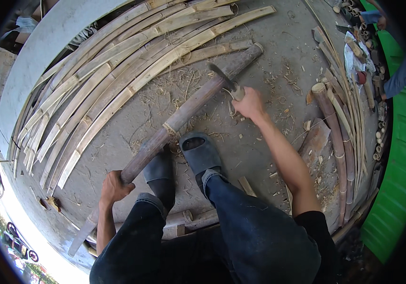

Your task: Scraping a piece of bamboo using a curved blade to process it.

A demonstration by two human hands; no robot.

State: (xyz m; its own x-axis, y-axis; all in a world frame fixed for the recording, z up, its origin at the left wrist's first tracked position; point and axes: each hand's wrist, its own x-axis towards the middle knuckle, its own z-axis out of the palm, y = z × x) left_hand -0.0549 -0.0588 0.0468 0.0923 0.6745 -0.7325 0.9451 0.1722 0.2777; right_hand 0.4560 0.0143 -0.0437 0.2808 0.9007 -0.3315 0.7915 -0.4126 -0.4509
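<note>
A long brownish bamboo pole [191, 111] runs diagonally from lower left to upper right, passing over my feet. My left hand [114, 186] is wrapped round its lower part, left of my knees. In my right hand [250, 103] is the handle of a knife with a dark blade [221, 75]. The blade lies across the upper part of the pole; whether its edge touches the bamboo I cannot tell. A paler band circles the pole at a node near its middle.
Split bamboo strips [132, 90] lie fanned out at the left. Whole bamboo poles [334, 137] and thin strips lie at the right, near a green corrugated panel [392, 203]. Shavings litter the concrete floor [278, 28]. Another person's sleeve [398, 79] shows at the far right.
</note>
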